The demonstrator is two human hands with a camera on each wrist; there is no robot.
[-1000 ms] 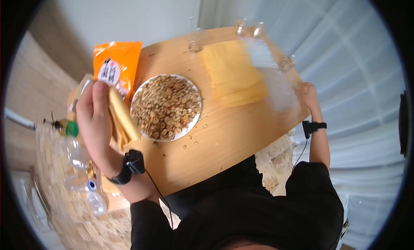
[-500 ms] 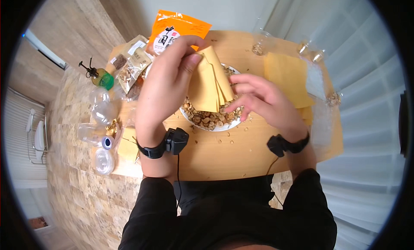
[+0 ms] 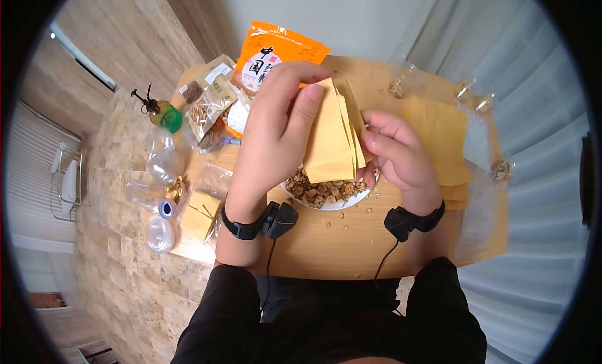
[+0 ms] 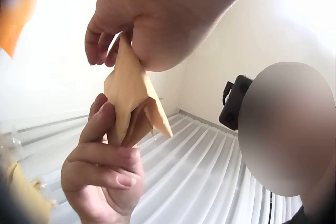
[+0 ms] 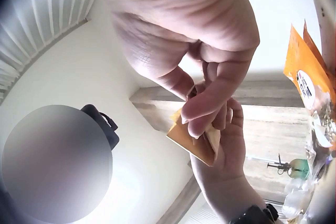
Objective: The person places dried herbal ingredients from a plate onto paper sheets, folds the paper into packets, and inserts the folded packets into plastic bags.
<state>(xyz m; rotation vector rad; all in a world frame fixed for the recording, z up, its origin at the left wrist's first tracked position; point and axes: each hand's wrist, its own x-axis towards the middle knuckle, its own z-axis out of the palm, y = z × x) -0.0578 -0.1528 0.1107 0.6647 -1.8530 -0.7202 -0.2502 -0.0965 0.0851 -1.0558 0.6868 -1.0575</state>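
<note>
A small stack of yellow paper sheets [image 3: 331, 138], slightly bent and fanned, is held above the plate. My left hand [image 3: 276, 125] pinches its top left part between thumb and fingers. The right hand [image 3: 401, 154] grips the right edge of the stack, with its thumb in front. In the left wrist view the sheets [image 4: 131, 85] stand apart at the lower end, between the left hand [image 4: 152, 19] above and the right hand [image 4: 105, 171] below. Below the sheets lies a white plate [image 3: 342, 205] heaped with dried brown and tan pieces [image 3: 323, 194].
An orange pouch [image 3: 285, 44] and clear packets [image 3: 210, 110] are at the back left. Plastic containers [image 3: 164, 166], a green spray bottle [image 3: 168, 117] and bagged yellow squares [image 3: 200, 214] are at the left. At the right lie yellow sheets [image 3: 436, 138] and small jars [image 3: 483, 103].
The right hand came from the table's right edge to the stack and now grips it. My left hand brought the stack over the plate, and the sheets now face the camera. The view shifted.
</note>
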